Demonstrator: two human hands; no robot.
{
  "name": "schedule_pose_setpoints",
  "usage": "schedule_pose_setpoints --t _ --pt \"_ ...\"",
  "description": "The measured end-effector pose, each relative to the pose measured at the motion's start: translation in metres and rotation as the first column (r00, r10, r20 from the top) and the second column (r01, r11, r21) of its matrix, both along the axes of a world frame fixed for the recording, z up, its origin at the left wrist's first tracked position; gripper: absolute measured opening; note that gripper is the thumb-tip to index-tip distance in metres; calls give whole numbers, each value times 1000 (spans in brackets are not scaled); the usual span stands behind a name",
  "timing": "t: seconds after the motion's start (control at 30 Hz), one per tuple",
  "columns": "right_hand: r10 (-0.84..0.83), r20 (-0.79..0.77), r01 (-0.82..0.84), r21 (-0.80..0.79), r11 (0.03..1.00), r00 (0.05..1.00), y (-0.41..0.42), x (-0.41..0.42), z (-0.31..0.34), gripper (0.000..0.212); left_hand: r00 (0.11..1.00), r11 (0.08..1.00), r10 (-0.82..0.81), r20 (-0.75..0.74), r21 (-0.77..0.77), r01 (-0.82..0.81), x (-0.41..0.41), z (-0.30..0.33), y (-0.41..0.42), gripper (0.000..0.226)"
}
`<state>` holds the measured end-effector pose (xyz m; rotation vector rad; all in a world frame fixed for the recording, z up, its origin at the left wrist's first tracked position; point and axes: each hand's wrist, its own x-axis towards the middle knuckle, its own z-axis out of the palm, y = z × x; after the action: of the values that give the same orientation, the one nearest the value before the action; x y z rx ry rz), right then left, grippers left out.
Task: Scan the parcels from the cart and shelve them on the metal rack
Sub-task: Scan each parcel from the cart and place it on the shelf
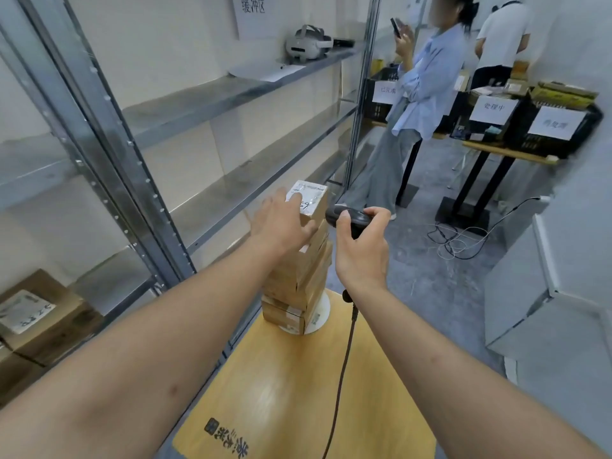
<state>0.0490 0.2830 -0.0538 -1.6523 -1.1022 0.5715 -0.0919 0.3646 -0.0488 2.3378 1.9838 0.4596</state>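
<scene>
Stack on the cart: I see a tall stack of parcels (299,276) standing on the wooden cart top (298,392), on a white round base, just beside the metal rack (139,180). The boxes sit slightly skewed on one another, so I judge the pile a bit unsteady.
Top parcel: the top parcel (313,202) lies with its white label facing up, some handwriting on it; I cannot read the code.
Left hand: my left hand (284,223) reaches over the near side of the top parcel, fingers spread and fairly straight, resting on or just above the label; I cannot tell whether it actually grips the box.
Right hand: my right hand (361,246) is curled round the black scanner (347,218), held just to the right of the top parcel, its head pointing toward the label. Its cable (341,376) hangs down across the cart.
Done so far: one brown box (39,323) with a label sits on a low shelf of the rack at the far left; it looks shelved, though I cannot confirm it came from this cart. The rack's middle shelves in view hold no parcels; the upper one carries a headset (306,43) and papers.
Left to do: nearly everything, as I judge it. The whole stack waits for scanning and shelving, starting with the top parcel.
Surroundings: two people stand at tables with labelled black crates (556,127), well apart from the cart.
</scene>
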Motion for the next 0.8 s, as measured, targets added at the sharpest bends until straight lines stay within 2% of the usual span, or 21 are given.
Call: schedule_pose_setpoints --t 0.27,0.43,0.57,0.8 --pt "-37 43 39 -35 999 998 38 -8 -15 33 998 996 40 42 -77 -37 3 -23 53 70" --pt "-50 35 51 -53 997 998 43 -10 -18 32 991 991 41 130 -133 -23 -3 -28 61 65" --pt "-46 39 48 -41 998 998 36 -9 -15 32 985 993 0 173 -113 20 -9 -23 54 67" --pt "38 55 -38 15 999 998 5 -14 -2 31 973 995 -96 208 -14 101 -34 -1 13 85"
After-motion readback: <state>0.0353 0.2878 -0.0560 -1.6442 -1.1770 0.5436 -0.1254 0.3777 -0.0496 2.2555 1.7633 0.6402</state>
